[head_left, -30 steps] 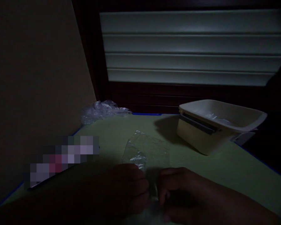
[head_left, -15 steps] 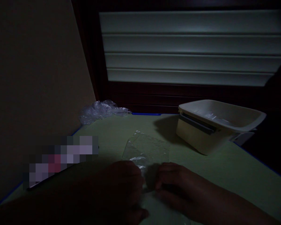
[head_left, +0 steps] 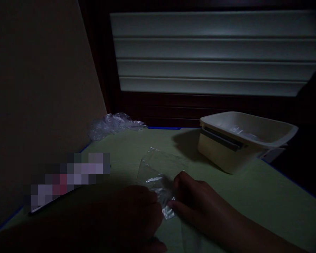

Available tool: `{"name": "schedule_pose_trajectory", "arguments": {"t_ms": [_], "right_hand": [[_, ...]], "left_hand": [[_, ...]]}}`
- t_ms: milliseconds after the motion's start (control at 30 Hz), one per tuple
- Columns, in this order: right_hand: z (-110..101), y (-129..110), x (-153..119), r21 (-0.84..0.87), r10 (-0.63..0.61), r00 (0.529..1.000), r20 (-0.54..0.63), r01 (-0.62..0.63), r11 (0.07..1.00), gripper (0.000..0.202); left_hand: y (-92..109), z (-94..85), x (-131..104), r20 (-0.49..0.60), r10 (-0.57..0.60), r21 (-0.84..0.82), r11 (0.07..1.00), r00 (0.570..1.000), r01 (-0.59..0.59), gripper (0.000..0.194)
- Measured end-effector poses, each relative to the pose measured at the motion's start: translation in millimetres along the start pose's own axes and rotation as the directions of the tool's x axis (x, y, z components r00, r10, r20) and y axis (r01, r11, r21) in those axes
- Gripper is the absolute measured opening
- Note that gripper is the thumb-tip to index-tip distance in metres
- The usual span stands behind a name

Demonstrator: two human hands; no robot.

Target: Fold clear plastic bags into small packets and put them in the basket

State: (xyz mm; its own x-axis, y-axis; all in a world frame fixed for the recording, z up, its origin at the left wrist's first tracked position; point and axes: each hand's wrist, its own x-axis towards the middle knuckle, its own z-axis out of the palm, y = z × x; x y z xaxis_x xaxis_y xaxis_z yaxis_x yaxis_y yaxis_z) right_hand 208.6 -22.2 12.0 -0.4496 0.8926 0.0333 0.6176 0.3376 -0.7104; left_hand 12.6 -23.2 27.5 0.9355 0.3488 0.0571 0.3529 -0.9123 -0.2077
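Observation:
A clear plastic bag (head_left: 160, 165) lies on the green table, in front of and between my hands. My right hand (head_left: 193, 198) is at its right side, fingers curled and pressed on the plastic. At the lower left of the bag, my left hand (head_left: 144, 211) is closed in deep shadow with its knuckles up. What it holds, if anything, is hidden under the fingers. The near part of the plastic looks bunched and shiny between the two hands.
A cream bin (head_left: 218, 154) with clear plastic inside stands at the right edge of the table (head_left: 252, 196). Crumpled clear plastic (head_left: 113, 124) lies at the back left corner. A blurred-out flat object (head_left: 68, 179) rests at the left. Behind is a slatted panel (head_left: 213, 52).
My right hand has moved slightly up, its fingers now drawn together on the bag. More bunched plastic shows between the hands. My left hand has shifted only a little.

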Motion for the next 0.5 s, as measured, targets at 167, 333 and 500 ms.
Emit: {"name": "schedule_pose_trajectory", "arguments": {"t_ms": [167,333,500], "right_hand": [[-0.7,-0.1,0.3,-0.072,-0.017,1.0,-0.025,0.015,0.997,0.013],[0.2,0.6,1.2,-0.118,-0.132,0.991,-0.003,0.131,0.984,0.007],[-2.5,-1.2,0.0,-0.124,-0.198,0.979,0.057,0.204,0.971,0.009]], "left_hand": [[-0.6,4.4,-3.2,-0.015,0.045,-0.001,0.999,0.999,-0.045,0.031],[-1.1,8.3,-7.3,-0.166,0.069,0.002,0.998,0.984,-0.069,0.025],[-4.3,10.7,-4.5,-0.33,0.048,-0.052,0.996,0.943,-0.069,0.021]]}}
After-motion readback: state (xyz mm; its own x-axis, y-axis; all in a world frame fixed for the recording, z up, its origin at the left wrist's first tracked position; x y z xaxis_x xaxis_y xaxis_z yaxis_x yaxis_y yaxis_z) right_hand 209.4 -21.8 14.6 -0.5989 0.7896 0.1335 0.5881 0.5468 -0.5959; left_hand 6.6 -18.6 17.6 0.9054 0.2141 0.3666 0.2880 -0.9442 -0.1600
